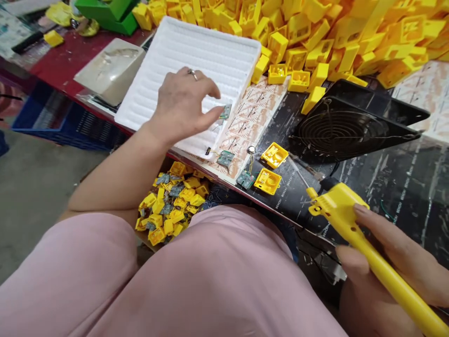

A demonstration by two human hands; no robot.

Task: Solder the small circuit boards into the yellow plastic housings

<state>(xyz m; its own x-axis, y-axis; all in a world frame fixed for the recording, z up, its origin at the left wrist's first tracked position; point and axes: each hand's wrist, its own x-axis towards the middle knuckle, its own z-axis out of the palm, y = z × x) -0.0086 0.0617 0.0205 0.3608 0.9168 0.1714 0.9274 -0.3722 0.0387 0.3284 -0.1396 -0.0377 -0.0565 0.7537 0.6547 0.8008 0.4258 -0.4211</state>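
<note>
My left hand is over a white ridged foam tray, its thumb and index finger spread apart. At the thumb tip is a small green circuit board; I cannot tell whether they touch. My right hand grips a yellow soldering gun, its metal tip pointing toward two open yellow plastic housings, an upper one and a lower one. Beside the lower housing lies another circuit board, wired to a round silver disc. A third board rests by the tray's near corner.
A black fan with a wire guard stands to the right. Yellow housings are heaped along the back. Below the table edge, a box holds more housings and boards. A clear plastic box and green bins are at left.
</note>
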